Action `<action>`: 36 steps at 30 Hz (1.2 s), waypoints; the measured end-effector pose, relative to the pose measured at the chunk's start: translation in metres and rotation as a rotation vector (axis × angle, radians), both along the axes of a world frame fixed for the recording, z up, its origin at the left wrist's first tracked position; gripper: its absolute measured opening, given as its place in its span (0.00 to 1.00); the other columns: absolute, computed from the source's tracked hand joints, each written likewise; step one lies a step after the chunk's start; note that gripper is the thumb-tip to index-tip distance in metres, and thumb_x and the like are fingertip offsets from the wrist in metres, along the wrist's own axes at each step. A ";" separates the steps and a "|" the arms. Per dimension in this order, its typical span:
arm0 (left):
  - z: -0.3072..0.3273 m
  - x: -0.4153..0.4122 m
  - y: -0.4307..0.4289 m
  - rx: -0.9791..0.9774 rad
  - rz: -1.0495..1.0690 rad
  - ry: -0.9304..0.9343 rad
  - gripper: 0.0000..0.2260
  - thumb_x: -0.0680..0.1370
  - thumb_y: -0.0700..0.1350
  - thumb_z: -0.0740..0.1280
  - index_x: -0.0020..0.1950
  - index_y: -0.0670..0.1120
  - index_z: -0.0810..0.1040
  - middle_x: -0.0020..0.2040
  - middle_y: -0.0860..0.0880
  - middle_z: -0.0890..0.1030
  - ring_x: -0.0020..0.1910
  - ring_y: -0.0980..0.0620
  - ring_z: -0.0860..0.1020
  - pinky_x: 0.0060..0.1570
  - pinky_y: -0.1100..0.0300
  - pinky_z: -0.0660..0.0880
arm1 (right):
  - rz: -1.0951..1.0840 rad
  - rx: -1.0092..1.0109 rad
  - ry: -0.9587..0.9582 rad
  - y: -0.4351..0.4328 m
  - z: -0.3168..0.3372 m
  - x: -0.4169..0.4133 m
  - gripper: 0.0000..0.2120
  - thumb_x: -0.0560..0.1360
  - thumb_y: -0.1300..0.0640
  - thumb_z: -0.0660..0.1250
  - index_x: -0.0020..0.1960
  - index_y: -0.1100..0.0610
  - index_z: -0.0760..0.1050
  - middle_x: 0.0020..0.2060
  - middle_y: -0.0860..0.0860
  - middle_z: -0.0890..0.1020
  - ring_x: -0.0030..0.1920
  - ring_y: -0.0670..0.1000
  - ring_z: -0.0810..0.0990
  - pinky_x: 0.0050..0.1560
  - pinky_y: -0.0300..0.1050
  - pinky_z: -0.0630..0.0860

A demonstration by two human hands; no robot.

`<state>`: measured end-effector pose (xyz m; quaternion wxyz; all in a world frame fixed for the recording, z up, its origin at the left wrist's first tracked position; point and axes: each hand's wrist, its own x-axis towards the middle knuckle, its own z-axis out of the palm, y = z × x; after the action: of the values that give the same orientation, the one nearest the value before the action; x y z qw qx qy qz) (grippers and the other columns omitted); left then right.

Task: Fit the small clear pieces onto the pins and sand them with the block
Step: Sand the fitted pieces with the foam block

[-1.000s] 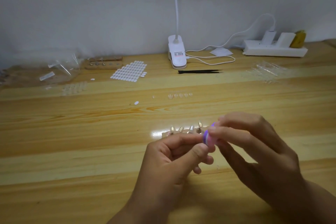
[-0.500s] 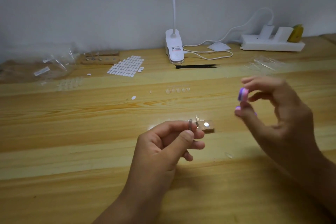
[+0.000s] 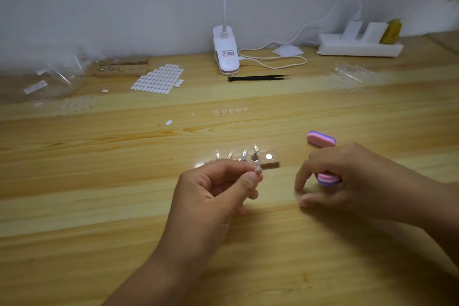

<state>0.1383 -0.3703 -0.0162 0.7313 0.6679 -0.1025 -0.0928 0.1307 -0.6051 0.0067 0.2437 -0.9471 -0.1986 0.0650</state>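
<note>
My left hand [image 3: 213,196] pinches a small metal pin [image 3: 258,169] with a clear piece on its tip, just in front of the wooden pin base [image 3: 272,163]. Several more pins [image 3: 244,155] stand in that base. My right hand [image 3: 360,181] is low over the table to the right of the base. A pink and purple sanding block [image 3: 327,178] is tucked under its curled fingers, while its index finger and thumb reach down to the tabletop. A second pink and purple block [image 3: 321,139] lies on the table behind that hand. A short row of loose clear pieces [image 3: 229,110] lies farther back.
Along the back edge are a white clip lamp [image 3: 226,54] with its cable, black tweezers [image 3: 258,78], a sheet of white stickers [image 3: 159,79], a second wooden base [image 3: 121,69], plastic bags [image 3: 49,79], clear strips [image 3: 347,74] and a power strip [image 3: 360,47].
My right hand has dropped from mid-air to the table right of the base, still with a block. A second block now lies behind it. My left hand kept hold of the pin.
</note>
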 end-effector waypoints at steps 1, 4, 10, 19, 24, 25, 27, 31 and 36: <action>-0.001 0.000 0.000 0.009 -0.006 -0.002 0.05 0.70 0.45 0.76 0.44 0.46 0.86 0.41 0.46 0.86 0.35 0.56 0.81 0.30 0.65 0.74 | 0.006 -0.001 -0.040 0.002 -0.001 0.000 0.06 0.69 0.50 0.79 0.42 0.46 0.83 0.34 0.31 0.76 0.35 0.33 0.74 0.68 0.34 0.60; -0.003 0.000 0.000 0.017 -0.015 -0.005 0.04 0.71 0.44 0.75 0.44 0.46 0.86 0.41 0.46 0.85 0.36 0.55 0.81 0.30 0.65 0.74 | 0.025 0.010 -0.074 0.005 -0.005 -0.002 0.05 0.69 0.55 0.80 0.43 0.48 0.85 0.31 0.33 0.73 0.31 0.34 0.73 0.67 0.41 0.63; -0.004 -0.001 0.000 0.014 -0.047 0.013 0.05 0.71 0.45 0.72 0.44 0.48 0.86 0.41 0.44 0.86 0.39 0.51 0.84 0.31 0.64 0.75 | 0.034 0.062 -0.135 0.006 -0.011 0.001 0.03 0.74 0.56 0.75 0.42 0.49 0.83 0.33 0.31 0.76 0.34 0.34 0.76 0.77 0.57 0.61; -0.008 -0.001 0.002 0.056 -0.063 -0.065 0.04 0.73 0.45 0.72 0.46 0.51 0.86 0.41 0.47 0.86 0.42 0.50 0.85 0.34 0.64 0.77 | -0.072 0.591 0.086 0.025 -0.006 -0.002 0.06 0.74 0.47 0.72 0.43 0.49 0.82 0.36 0.55 0.81 0.37 0.59 0.75 0.39 0.48 0.72; -0.008 -0.004 0.000 0.117 -0.065 -0.147 0.05 0.74 0.45 0.72 0.46 0.54 0.86 0.39 0.48 0.85 0.40 0.46 0.84 0.34 0.58 0.79 | -0.041 0.650 0.161 0.028 -0.007 -0.003 0.07 0.74 0.49 0.70 0.42 0.51 0.82 0.32 0.49 0.77 0.33 0.43 0.70 0.36 0.34 0.68; -0.008 -0.004 0.000 0.126 -0.065 -0.158 0.05 0.74 0.45 0.71 0.46 0.54 0.86 0.39 0.48 0.85 0.40 0.46 0.84 0.35 0.56 0.79 | -0.044 0.648 0.158 0.028 -0.007 -0.003 0.07 0.74 0.49 0.70 0.42 0.51 0.82 0.31 0.46 0.76 0.32 0.42 0.70 0.36 0.32 0.67; -0.007 -0.005 0.000 0.142 -0.066 -0.173 0.05 0.74 0.45 0.71 0.46 0.54 0.86 0.39 0.48 0.85 0.40 0.46 0.83 0.35 0.55 0.79 | -0.048 0.648 0.159 0.028 -0.007 -0.003 0.07 0.74 0.50 0.70 0.42 0.52 0.82 0.30 0.43 0.76 0.32 0.41 0.69 0.35 0.30 0.66; -0.007 -0.005 -0.001 0.148 -0.069 -0.184 0.05 0.73 0.46 0.72 0.46 0.54 0.86 0.39 0.50 0.85 0.40 0.51 0.84 0.36 0.60 0.79 | -0.064 0.637 0.200 0.030 -0.006 -0.003 0.08 0.73 0.49 0.69 0.41 0.51 0.82 0.30 0.50 0.74 0.31 0.43 0.68 0.34 0.35 0.66; -0.005 -0.005 0.001 0.232 -0.075 -0.314 0.04 0.74 0.45 0.72 0.45 0.52 0.86 0.38 0.56 0.84 0.37 0.59 0.81 0.36 0.66 0.75 | -0.054 0.645 0.255 0.030 -0.006 -0.003 0.08 0.74 0.48 0.69 0.42 0.51 0.82 0.31 0.51 0.75 0.31 0.44 0.69 0.34 0.36 0.66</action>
<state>0.1331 -0.3693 -0.0208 0.6204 0.7498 -0.2285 -0.0257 0.1273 -0.5753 0.0011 0.5550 -0.8104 -0.1518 0.1104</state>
